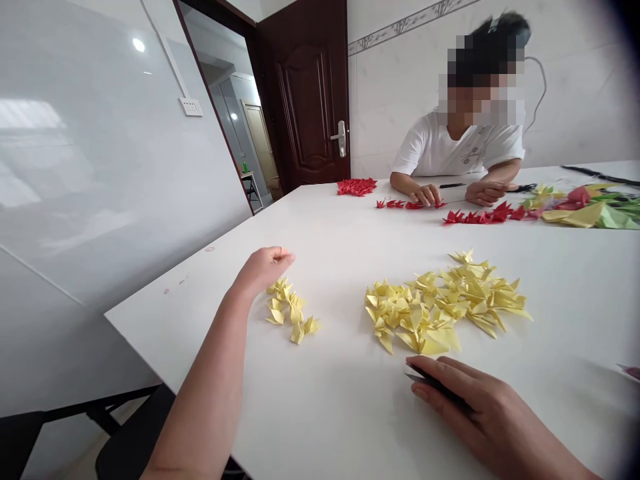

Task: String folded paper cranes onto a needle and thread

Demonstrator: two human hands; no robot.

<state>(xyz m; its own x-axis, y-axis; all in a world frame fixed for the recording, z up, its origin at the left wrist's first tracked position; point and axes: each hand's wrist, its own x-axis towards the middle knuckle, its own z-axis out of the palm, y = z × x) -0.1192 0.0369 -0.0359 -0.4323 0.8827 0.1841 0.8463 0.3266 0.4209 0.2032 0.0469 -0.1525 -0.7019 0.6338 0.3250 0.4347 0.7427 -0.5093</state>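
My left hand [267,267] is closed above the white table [330,413], just beyond a short row of folded yellow paper pieces [293,310]. What its fingers hold, if anything, is too small to make out. A larger pile of yellow folded paper [445,300] lies right of centre. In front of that pile, my right hand [465,400] rests low over the table with black tweezers [443,392] between thumb and fingers. The tweezers' tips point left and stand slightly apart, with nothing visible between them.
Across the table a person [465,133] leans over a row of red folded paper [407,205]. Another red pile [356,187] lies at the far edge. Green, yellow and red paper [595,207] covers the far right. A black chair [137,433] stands at the lower left.
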